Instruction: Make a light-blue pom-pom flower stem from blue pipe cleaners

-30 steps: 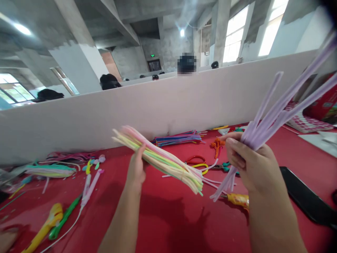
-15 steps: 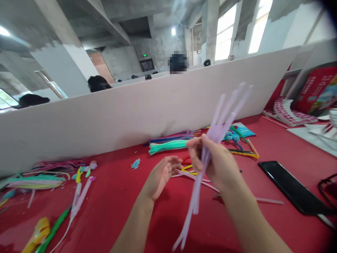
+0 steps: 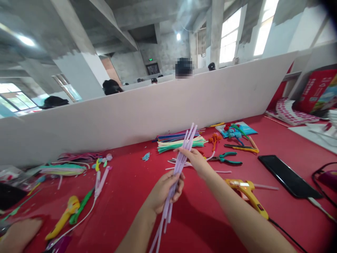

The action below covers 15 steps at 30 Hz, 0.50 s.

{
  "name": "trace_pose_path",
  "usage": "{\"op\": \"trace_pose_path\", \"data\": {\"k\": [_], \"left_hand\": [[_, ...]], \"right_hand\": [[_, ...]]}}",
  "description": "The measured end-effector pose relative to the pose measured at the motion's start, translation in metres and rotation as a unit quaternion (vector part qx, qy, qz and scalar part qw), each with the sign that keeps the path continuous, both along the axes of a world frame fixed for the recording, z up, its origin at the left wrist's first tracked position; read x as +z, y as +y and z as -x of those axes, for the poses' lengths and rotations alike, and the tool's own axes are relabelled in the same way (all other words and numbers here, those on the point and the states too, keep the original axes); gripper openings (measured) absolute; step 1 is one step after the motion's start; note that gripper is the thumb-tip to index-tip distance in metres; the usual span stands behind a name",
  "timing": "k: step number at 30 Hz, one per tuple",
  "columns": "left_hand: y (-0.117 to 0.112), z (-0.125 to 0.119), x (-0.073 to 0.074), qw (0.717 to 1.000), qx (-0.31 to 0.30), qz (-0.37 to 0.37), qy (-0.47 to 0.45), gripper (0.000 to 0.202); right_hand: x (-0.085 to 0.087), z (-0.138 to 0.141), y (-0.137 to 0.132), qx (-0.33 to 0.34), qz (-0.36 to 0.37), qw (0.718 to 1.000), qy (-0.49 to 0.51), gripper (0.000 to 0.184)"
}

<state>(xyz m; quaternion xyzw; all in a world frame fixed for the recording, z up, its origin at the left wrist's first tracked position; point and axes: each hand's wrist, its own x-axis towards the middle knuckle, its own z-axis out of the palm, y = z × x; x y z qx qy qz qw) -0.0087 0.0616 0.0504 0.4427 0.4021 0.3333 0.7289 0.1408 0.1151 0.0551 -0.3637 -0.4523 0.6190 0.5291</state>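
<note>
A bunch of lilac pipe cleaners (image 3: 184, 149) runs steeply from lower left to upper right above the red table (image 3: 126, 196). My left hand (image 3: 164, 191) is wrapped round the bunch near its lower part. My right hand (image 3: 193, 158) pinches the same bunch higher up, fingers closed on it. Behind my hands lies a bundle of cream and green pipe cleaners (image 3: 181, 144) flat on the table, with a darker mixed bundle (image 3: 173, 136) just beyond it.
A yellow glue gun (image 3: 247, 191) and a black phone (image 3: 288, 177) lie at the right, green-handled pliers (image 3: 226, 159) near centre. Pipe-cleaner flowers (image 3: 86, 186) and bundles lie at the left. A white partition (image 3: 131, 112) bounds the table; another person's hand (image 3: 18, 233) shows at lower left.
My left hand let go of the pastel bundle, which now lies on the table, and has closed on the lilac bunch. My right hand lowered the lilac bunch toward the centre.
</note>
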Motion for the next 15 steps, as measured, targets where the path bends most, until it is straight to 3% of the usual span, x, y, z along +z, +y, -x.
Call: {"op": "trace_pose_path", "data": {"k": [4, 7, 11, 15], "left_hand": [[-0.015, -0.005, -0.005, 0.999, -0.024, -0.031, 0.016, 0.023], [-0.020, -0.003, -0.002, 0.996, 0.004, -0.084, 0.006, 0.023], [-0.015, 0.026, 0.013, 0.980, 0.131, -0.143, -0.053, 0.017], [-0.020, 0.058, 0.026, 0.933, 0.267, -0.208, -0.124, 0.019]], "right_hand": [[-0.019, -0.011, -0.003, 0.008, 0.022, 1.000, -0.010, 0.034], [-0.029, -0.018, -0.012, -0.021, 0.031, 0.999, 0.001, 0.033], [-0.034, -0.031, -0.028, -0.070, 0.039, 0.997, 0.015, 0.030], [-0.035, -0.040, -0.049, -0.080, 0.049, 0.996, 0.012, 0.028]]}}
